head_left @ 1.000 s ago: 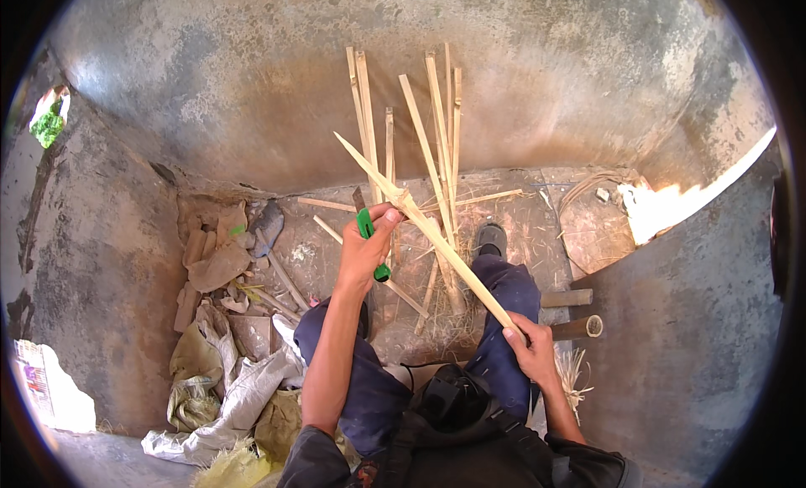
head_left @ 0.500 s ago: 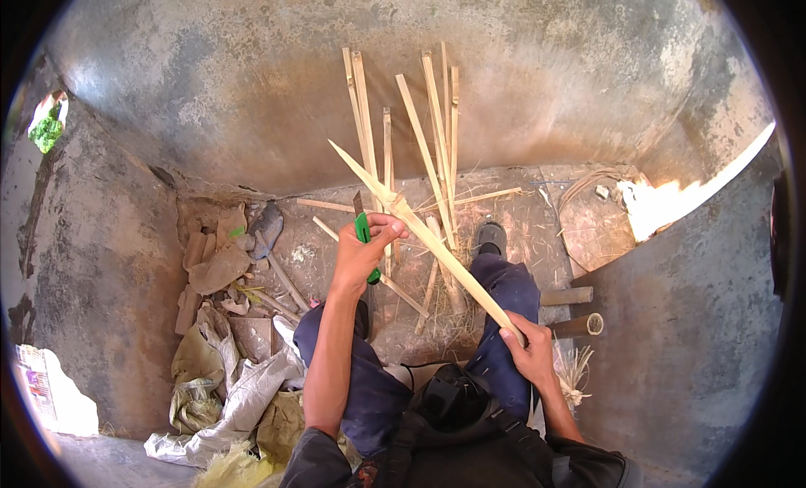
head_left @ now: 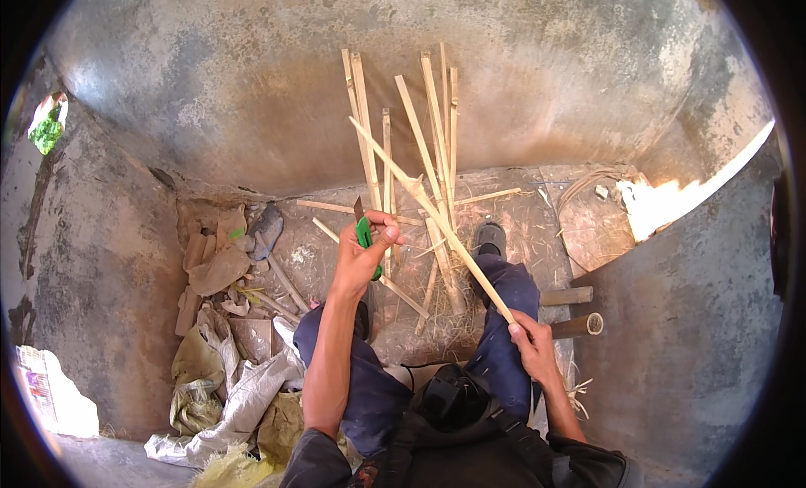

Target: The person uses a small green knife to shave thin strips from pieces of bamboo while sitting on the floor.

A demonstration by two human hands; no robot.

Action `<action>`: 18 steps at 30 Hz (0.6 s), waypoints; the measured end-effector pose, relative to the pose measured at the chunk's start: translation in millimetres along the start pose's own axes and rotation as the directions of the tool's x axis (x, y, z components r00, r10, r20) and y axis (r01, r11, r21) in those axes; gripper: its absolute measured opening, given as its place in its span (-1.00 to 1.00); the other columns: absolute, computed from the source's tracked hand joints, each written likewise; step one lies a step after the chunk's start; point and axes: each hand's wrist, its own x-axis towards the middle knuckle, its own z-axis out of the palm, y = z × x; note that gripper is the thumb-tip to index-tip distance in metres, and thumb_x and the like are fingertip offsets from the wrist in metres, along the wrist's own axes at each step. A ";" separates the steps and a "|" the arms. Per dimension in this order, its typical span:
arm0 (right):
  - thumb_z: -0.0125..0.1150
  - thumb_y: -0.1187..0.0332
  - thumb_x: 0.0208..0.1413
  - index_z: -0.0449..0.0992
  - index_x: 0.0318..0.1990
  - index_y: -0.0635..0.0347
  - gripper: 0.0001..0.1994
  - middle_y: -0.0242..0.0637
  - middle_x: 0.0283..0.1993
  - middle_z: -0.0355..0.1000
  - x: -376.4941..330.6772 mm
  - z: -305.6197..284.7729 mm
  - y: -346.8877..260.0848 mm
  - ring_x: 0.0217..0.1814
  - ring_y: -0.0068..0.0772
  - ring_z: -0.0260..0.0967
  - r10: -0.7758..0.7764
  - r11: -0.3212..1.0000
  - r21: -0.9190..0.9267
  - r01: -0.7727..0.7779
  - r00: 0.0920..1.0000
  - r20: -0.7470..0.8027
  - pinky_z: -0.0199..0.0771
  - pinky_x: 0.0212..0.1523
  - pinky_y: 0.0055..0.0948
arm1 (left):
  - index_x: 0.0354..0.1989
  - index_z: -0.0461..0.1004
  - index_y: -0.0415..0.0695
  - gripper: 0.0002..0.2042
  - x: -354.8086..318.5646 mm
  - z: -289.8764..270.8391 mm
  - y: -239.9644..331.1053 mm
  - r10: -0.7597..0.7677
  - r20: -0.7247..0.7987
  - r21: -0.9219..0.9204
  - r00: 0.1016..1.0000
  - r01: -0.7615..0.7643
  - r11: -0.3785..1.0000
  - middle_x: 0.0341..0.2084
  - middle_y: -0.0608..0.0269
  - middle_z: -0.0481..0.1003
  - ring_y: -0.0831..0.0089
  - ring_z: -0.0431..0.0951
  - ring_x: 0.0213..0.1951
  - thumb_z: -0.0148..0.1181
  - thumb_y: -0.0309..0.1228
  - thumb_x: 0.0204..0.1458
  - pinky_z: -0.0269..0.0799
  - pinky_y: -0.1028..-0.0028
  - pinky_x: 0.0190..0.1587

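**Knife at the strip, blade close to your own fingers**

Your left hand is closed around a green-handled knife, its short blade pointing up and away from you. Your right hand is closed around the near end of a long bamboo strip, which slants up and left from that grip, passes just beside your left fingers and ends out over the leaning bamboo slats against the wall. From this view you cannot tell whether the blade is touching the strip or only beside it.

What could go wrong, judging from how things lie:

- The strip is held only at one end, and its far end looks free. If it flexes or twists when the blade bites, the knife may skid off the edge.
- Your left thumb and fingers sit close to the strip beside the blade. A slip sideways could bring the edge onto them.
- Your legs are on either side of the work, with the right shoe just under the strip. A stroke drawn towards you would end near your knee or thigh.
- The floor under the strip is littered with offcuts and shavings, and two bamboo tube sections lie beside your right leg. These may roll or shift if you move your feet.
- To your left lie crumpled sacks and scraps, near enough to snag an elbow.
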 end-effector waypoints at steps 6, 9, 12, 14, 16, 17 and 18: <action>0.29 0.29 0.44 0.65 0.22 0.31 -0.66 0.03 -0.16 0.72 0.3 -3.1 -3.2 -0.18 -0.26 0.70 0.028 0.999 -0.029 -0.028 1.000 0.014 0.59 -0.11 -0.28 | 0.15 0.65 -0.27 -0.69 3.2 8.4 -3.0 0.057 -0.060 0.425 0.997 -0.026 0.905 -0.12 0.17 0.73 0.47 0.69 0.00 0.45 -0.37 0.33 0.57 0.42 0.08; 0.32 0.30 0.42 0.66 0.20 0.31 -0.67 0.06 -0.14 0.72 2.7 2.6 -13.6 -0.15 -0.10 0.73 -0.047 0.996 -0.075 0.047 0.999 0.001 0.60 -0.09 -0.25 | 0.26 0.59 -0.32 -0.57 -0.7 20.3 -6.0 0.051 -0.042 0.207 0.998 -0.041 0.977 -0.18 0.23 0.74 0.59 0.68 -0.15 0.45 -0.31 0.35 0.53 0.52 -0.01; 0.33 0.32 0.41 0.66 0.19 0.31 -0.68 0.11 -0.10 0.71 0.9 1.5 -22.2 -0.08 0.07 0.74 -0.052 0.991 -0.122 0.053 0.999 0.008 0.63 -0.05 -0.23 | 0.26 0.59 -0.30 -0.58 -0.7 21.0 -11.6 -0.102 -0.062 0.085 0.993 0.107 0.991 -0.17 0.28 0.75 0.64 0.62 -0.21 0.44 -0.30 0.36 0.50 0.54 -0.11; 0.34 0.33 0.40 0.66 0.19 0.31 -0.68 0.13 -0.07 0.71 0.3 3.3 -19.4 -0.02 0.14 0.74 -0.096 0.989 -0.115 0.094 0.995 -0.009 0.64 -0.02 -0.21 | 0.25 0.62 -0.28 -0.55 -1.0 23.3 -10.7 -0.148 -0.063 0.010 0.987 0.149 0.989 -0.08 0.23 0.74 0.60 0.61 -0.08 0.50 -0.26 0.31 0.51 0.51 0.01; 0.34 0.34 0.40 0.66 0.19 0.31 -0.69 0.14 -0.06 0.71 -1.2 4.3 -22.6 0.00 0.15 0.74 -0.121 0.986 -0.117 0.117 0.992 -0.025 0.65 -0.02 -0.20 | 0.22 0.62 -0.26 -0.56 -0.1 22.5 -12.6 -0.132 -0.069 0.019 0.989 0.134 0.991 -0.08 0.20 0.74 0.58 0.60 -0.03 0.52 -0.26 0.30 0.51 0.48 0.05; 0.34 0.35 0.40 0.66 0.19 0.31 -0.69 0.14 -0.05 0.71 -1.4 4.8 -23.8 0.01 0.15 0.74 -0.134 0.985 -0.118 0.129 0.991 -0.032 0.65 -0.01 -0.19 | 0.20 0.62 -0.26 -0.58 1.7 19.6 -17.0 -0.093 -0.075 0.065 0.993 0.098 0.993 -0.12 0.21 0.74 0.58 0.60 -0.05 0.51 -0.27 0.30 0.50 0.47 0.03; 0.33 0.35 0.41 0.66 0.19 0.31 -0.69 0.14 -0.06 0.70 -1.0 5.2 -23.9 0.00 0.15 0.74 -0.130 0.985 -0.120 0.125 0.991 -0.031 0.64 -0.03 -0.19 | 0.18 0.61 -0.27 -0.60 2.7 17.9 -19.4 -0.054 -0.079 0.111 0.995 0.062 0.992 -0.16 0.22 0.74 0.58 0.60 -0.06 0.51 -0.28 0.30 0.50 0.47 0.00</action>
